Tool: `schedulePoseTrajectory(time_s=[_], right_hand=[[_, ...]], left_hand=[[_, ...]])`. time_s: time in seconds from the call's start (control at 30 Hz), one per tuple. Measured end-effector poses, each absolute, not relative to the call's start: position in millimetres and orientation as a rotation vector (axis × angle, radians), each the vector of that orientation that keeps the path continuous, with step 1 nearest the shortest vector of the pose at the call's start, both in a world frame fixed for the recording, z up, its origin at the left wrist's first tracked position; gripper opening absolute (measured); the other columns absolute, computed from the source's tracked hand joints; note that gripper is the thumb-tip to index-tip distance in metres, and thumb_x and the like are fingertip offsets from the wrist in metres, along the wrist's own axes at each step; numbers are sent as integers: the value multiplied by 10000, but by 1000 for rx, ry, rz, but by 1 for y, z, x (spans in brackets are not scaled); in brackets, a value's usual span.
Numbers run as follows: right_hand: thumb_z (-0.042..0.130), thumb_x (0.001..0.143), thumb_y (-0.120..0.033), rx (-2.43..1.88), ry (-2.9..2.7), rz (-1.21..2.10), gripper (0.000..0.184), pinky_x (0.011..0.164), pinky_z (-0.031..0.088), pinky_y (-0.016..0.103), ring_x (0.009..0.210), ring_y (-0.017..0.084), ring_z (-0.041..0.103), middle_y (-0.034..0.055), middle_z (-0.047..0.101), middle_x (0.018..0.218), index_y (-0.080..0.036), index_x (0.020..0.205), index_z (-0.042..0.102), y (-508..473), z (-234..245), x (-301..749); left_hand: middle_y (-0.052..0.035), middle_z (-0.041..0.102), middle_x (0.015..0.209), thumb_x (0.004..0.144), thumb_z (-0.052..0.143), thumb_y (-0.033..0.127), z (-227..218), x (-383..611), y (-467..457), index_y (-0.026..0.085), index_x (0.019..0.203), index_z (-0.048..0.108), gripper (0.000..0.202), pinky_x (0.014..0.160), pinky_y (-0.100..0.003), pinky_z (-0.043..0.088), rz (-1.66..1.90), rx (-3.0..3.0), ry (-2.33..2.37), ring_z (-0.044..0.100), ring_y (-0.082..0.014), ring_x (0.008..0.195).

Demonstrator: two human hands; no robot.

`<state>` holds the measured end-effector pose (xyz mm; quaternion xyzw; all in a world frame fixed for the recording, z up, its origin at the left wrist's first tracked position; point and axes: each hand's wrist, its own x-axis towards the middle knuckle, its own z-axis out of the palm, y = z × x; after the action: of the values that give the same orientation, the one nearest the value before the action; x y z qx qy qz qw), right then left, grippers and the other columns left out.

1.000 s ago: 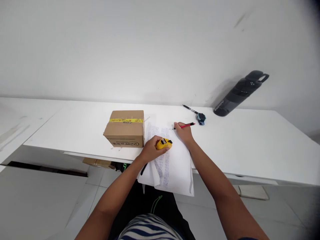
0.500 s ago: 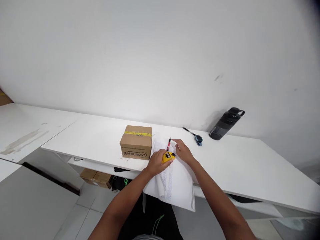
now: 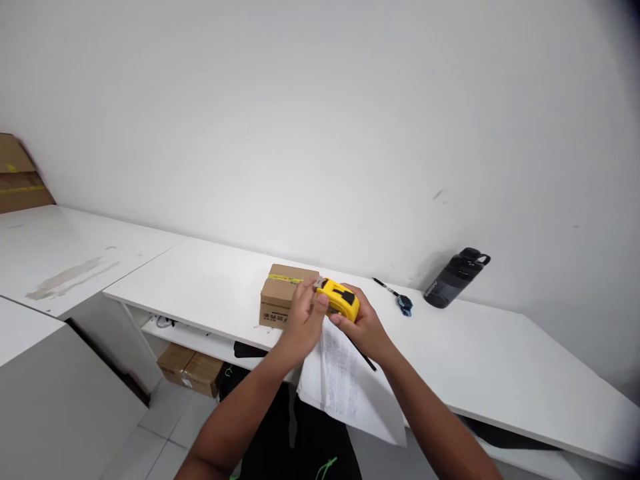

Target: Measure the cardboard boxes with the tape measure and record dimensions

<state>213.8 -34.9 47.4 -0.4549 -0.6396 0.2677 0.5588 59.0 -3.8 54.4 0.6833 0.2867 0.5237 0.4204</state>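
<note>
A yellow tape measure (image 3: pixel 341 298) is lifted above the white desk (image 3: pixel 480 360), held by my right hand (image 3: pixel 361 325), whose fingers wrap round its body. My left hand (image 3: pixel 303 319) pinches at the tape measure's left end, fingers closed. Right behind the hands sits a small cardboard box (image 3: pixel 281 299) with yellow tape across its top. Under my hands lie white printed sheets of paper (image 3: pixel 347 383) that hang over the desk's front edge. A dark strap or pen (image 3: pixel 369 362) shows below my right hand.
A dark water bottle (image 3: pixel 454 278) leans against the wall at the right. A black pen (image 3: pixel 383 285) and a small blue object (image 3: pixel 404 304) lie near it. Cardboard boxes (image 3: pixel 190 367) sit under the desk; another box (image 3: pixel 20 175) is at far left.
My right hand has let go of the red pen and taken the tape measure, now raised off the paper. My left hand has shifted to its end. The view has tilted up.
</note>
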Motion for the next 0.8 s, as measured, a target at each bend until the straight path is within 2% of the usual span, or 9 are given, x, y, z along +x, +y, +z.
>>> schedulePoseTrajectory(time_s=[0.07, 0.13, 0.23, 0.37, 0.47, 0.57, 0.67, 0.8], right_hand=[[737, 768, -463, -1144, -1670, 523, 555, 952, 491, 424, 1120, 261, 587, 79, 585, 1262, -295, 1241, 502, -29, 65, 208], [735, 768, -399, -1177, -1844, 437, 524, 922, 498, 410, 1094, 253, 595, 71, 592, 1251, -304, 1233, 513, -25, 80, 202], [731, 754, -340, -1163, -2041, 354, 524, 882, 502, 395, 1066, 247, 602, 63, 607, 1229, -312, 1234, 523, -24, 98, 193], [741, 729, -373, -1204, -2158, 373, 545, 858, 496, 391, 1030, 244, 607, 61, 617, 1225, -305, 1235, 552, -19, 109, 193], [743, 718, -425, -1339, -2066, 521, 521, 808, 500, 369, 966, 233, 613, 55, 639, 1167, -279, 1194, 592, -3, 109, 217], [731, 722, -459, -1473, -1910, 718, 492, 757, 496, 340, 896, 209, 612, 45, 664, 1061, -241, 1148, 616, 19, 98, 257], [726, 722, -480, -1502, -1794, 862, 474, 784, 492, 334, 913, 202, 615, 51, 676, 1046, -211, 1102, 635, 37, 79, 287], [726, 727, -451, -1476, -1705, 852, 518, 806, 494, 323, 934, 187, 613, 38, 657, 1078, -227, 1171, 582, 49, 55, 290]], left_hand=[[-103, 647, 1169, 868, 556, 555, 62, 34, 5, 212, 1097, 642, 421, 1014, -423, 453, 1223, 1597, 722, 593, -264, 1130], [-75, 682, 1015, 778, 683, 482, 69, 10, 15, 196, 992, 644, 359, 921, -393, 492, 1156, 1511, 748, 636, -229, 974], [-28, 644, 845, 695, 755, 421, 80, -16, 27, 183, 852, 602, 324, 808, -328, 492, 1030, 1486, 730, 614, -160, 806], [27, 503, 634, 690, 751, 453, 87, -29, 45, 191, 674, 494, 367, 600, -256, 409, 890, 1590, 686, 473, -99, 592], [29, 435, 595, 741, 686, 496, 81, -33, 71, 200, 617, 438, 406, 572, -263, 369, 1000, 1636, 820, 409, -102, 559], [13, 429, 587, 758, 619, 525, 66, -37, 106, 208, 592, 402, 418, 599, -290, 381, 978, 1620, 1039, 425, -128, 572], [-32, 520, 652, 732, 609, 533, 48, -37, 134, 200, 611, 461, 384, 622, -310, 392, 817, 1647, 1250, 497, -175, 646], [-88, 637, 811, 721, 573, 640, 33, -31, 148, 187, 731, 551, 454, 654, -326, 414, 714, 1670, 1286, 576, -240, 769]])
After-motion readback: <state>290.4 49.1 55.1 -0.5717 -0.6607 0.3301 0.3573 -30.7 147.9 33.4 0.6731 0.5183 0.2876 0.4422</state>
